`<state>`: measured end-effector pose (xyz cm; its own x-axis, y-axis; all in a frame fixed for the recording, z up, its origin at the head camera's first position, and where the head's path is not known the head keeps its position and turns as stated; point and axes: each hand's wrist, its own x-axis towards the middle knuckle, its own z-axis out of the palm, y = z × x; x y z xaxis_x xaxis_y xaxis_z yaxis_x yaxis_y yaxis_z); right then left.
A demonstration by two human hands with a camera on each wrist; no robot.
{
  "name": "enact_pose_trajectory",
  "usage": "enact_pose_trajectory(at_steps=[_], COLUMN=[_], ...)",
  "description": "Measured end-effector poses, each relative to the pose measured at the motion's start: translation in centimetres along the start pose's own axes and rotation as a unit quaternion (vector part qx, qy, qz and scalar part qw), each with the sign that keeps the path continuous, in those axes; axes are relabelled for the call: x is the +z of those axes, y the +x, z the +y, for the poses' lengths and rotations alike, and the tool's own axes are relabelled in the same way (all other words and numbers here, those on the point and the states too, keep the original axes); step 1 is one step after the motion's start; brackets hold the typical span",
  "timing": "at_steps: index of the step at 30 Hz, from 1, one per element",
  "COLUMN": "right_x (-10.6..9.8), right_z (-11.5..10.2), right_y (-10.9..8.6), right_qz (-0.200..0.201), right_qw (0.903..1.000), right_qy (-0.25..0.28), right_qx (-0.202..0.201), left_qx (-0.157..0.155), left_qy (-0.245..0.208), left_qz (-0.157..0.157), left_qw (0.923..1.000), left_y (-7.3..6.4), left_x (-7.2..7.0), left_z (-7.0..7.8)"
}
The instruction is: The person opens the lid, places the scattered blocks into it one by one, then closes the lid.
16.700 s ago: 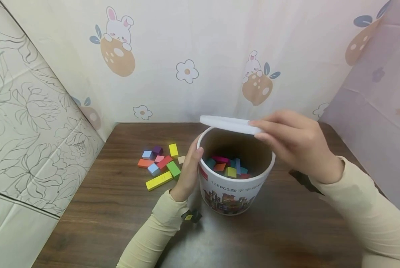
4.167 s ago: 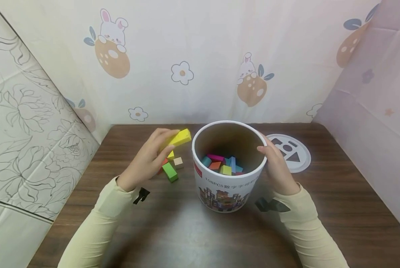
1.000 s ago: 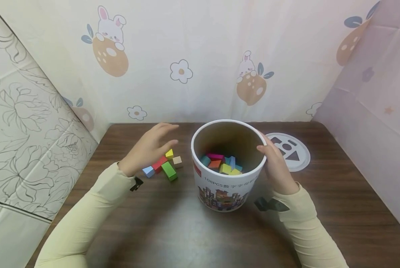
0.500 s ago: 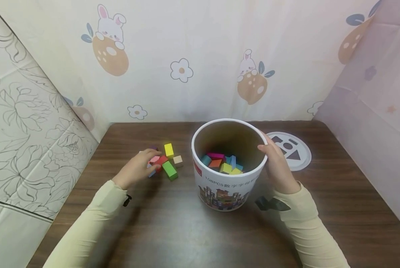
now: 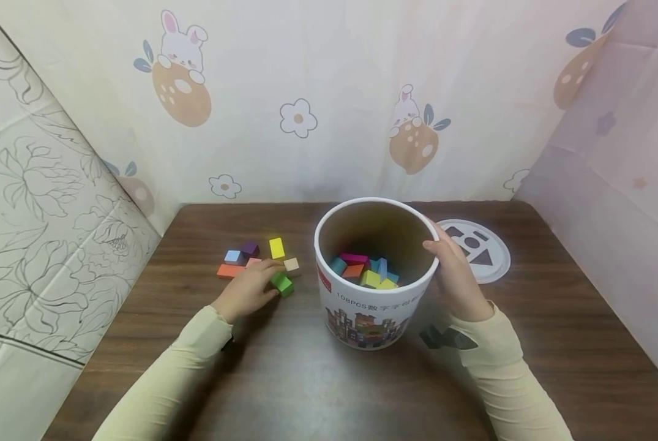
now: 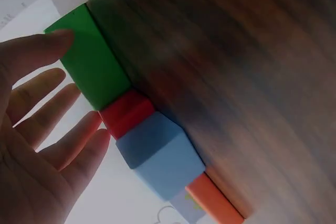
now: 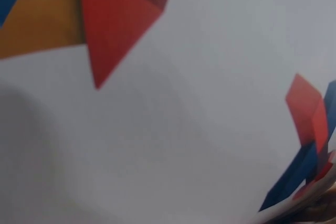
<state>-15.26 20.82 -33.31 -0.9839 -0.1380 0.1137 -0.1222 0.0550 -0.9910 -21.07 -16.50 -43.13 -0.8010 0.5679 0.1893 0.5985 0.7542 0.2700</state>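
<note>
My left hand (image 5: 246,291) is low over the loose blocks on the table, thumb and fingers spread about the green block (image 5: 283,284). In the left wrist view the thumb overlaps the green block's end, and the loosely extended fingers reach along its side and the red block (image 6: 127,113). A light blue block (image 6: 160,156) adjoins the red one. My right hand (image 5: 455,272) grips the rim of a white printed bucket (image 5: 370,321), thumb over the edge. Colored blocks, including yellow ones (image 5: 370,279), lie inside it. The right wrist view shows block pictures on a pale surface.
Orange (image 5: 231,271), purple (image 5: 250,249), yellow (image 5: 276,248) and plain wood (image 5: 291,264) blocks lie around the left hand. A white lid with shaped holes (image 5: 496,245) lies flat behind the right hand. A patterned curtain (image 5: 340,159) borders the table's back edge.
The lid went from the right hand to the table. The left hand's long yellow block is now in the bucket. Lately the left hand came down to the blocks and shifted right to the green one.
</note>
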Motion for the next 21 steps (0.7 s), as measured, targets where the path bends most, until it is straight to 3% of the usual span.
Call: enact_pose_trajectory(at_steps=[21], right_x=[0.04], right_z=[0.07], right_y=[-0.06], right_qz=[0.006], right_qw=[0.9999], right_qy=[-0.016], right_qx=[-0.003], left_qx=[0.024], left_qy=[0.051], left_qz=[0.025], left_qw=[0.9981], left_y=[0.58], left_x=[0.42], left_z=[-0.06])
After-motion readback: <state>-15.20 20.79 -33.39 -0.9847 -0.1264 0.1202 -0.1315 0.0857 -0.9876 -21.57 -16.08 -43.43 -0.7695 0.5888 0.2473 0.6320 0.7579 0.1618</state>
